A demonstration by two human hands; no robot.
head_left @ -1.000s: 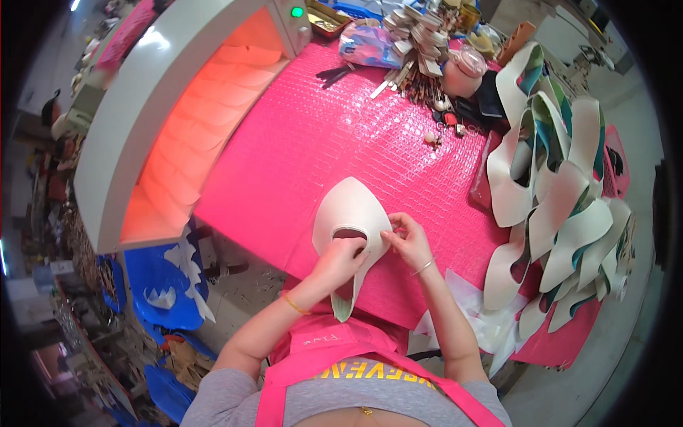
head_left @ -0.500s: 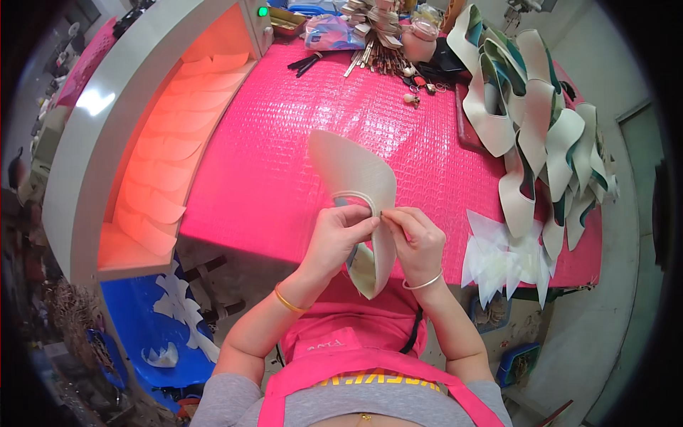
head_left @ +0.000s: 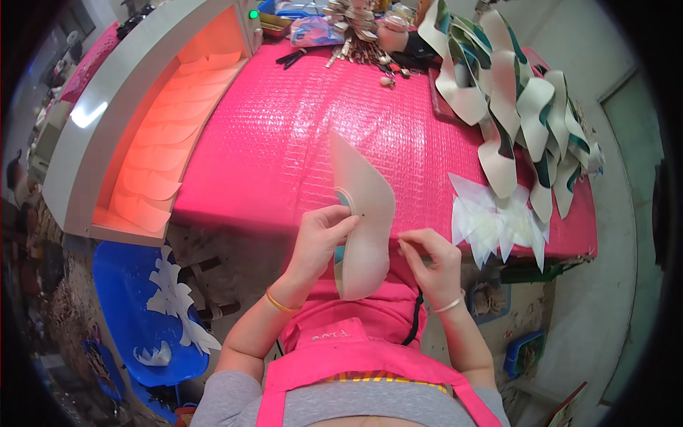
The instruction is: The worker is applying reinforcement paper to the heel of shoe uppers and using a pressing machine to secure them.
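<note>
My left hand pinches a cream-white shoe upper between thumb and fingers at its inner edge, near the opening. The upper stands lengthwise over the table's front edge and my lap, its pointed end away from me. Its smooth outer side faces up, with a small dark spot on it; a little teal lining shows at the left. Just to the right of the upper, apart from it, is my right hand. Its thumb and forefinger come together at the tips; whatever they hold, if anything, is too small to make out.
A heater box with an orange-lit row of pieces stands left on the pink-covered table. Stacked shoe uppers and white translucent pieces lie right. Clutter lines the back. A blue chair holding white cut pieces stands lower left.
The upper has turned so its outer side shows and its opening faces left. My right hand has come away from it, moving right and down; my left hand still grips it.
</note>
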